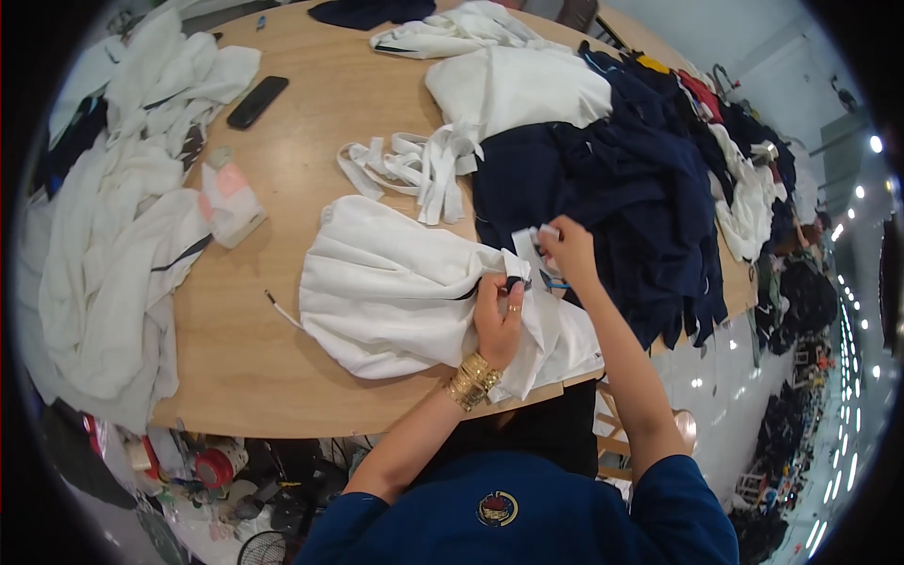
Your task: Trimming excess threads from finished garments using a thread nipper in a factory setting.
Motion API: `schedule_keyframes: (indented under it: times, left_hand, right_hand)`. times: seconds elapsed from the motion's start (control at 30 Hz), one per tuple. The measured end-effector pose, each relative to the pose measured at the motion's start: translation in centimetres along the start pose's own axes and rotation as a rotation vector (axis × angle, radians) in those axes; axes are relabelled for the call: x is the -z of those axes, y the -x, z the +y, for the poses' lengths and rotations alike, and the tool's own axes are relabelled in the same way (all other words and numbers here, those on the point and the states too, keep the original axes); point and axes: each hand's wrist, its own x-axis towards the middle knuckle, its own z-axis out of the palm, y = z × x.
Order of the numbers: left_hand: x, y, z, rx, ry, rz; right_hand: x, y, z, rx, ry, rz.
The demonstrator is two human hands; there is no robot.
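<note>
A white garment lies bunched on the table in front of me, gathered toward its right end. My left hand is closed on that end, thumb on top; beside the thumb is a small dark thing I cannot make out. To the upper right, my right hand pinches a narrow white strip between thumb and fingers. A small bluish sliver shows just below the right hand, too small to name. More white cloth spreads from under my hands to the table's near edge.
Dark navy cloth is piled right of the hands, with a folded white piece behind. Loose white strips lie beyond the garment. At the left are a black phone, a plastic-wrapped packet and heaped white cloth.
</note>
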Motion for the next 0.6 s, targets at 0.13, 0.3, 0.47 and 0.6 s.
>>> schedule_keyframes:
  times: [0.13,0.3,0.47,0.6]
  left_hand:
    - [1.6,1.5,1.2,0.085,0.054,-0.003]
    - [3.7,3.6,3.3,0.269,0.158,-0.089]
    - [3.0,5.1,5.1,0.452,0.395,-0.053]
    - [3.6,5.7,6.3,0.489,0.496,-0.043]
  right_hand:
    - [-1.6,-6.7,-5.9,0.062,-0.293,0.001]
    - [-6.1,-10.1,-11.0,0.696,0.301,0.292]
    - [-10.8,-8.5,-8.4,0.998,0.497,-0.075]
    - [-8.9,-9.2,-11.7,0.464,-0.020,-0.204]
